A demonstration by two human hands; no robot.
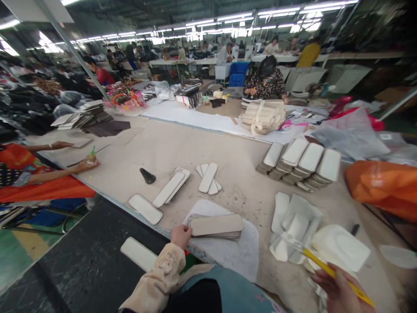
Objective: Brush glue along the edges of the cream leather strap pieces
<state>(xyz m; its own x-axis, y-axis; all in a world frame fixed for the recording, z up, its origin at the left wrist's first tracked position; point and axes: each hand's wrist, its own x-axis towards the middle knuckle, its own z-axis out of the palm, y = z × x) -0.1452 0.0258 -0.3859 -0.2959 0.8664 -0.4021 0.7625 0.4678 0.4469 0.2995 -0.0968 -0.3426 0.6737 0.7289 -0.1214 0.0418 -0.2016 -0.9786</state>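
Gripping a yellow handle (321,263), the right hand (345,290) blurs, cut off below.

Beige table (228,150), stacked panels (311,157), white sheet (250,245)

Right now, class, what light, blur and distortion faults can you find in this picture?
Head view: ceiling lights glare white; head view: the right hand and brush look blurred, the left hand and strips clearer; head view: the upper right corner falls dark and edges seem stretched.
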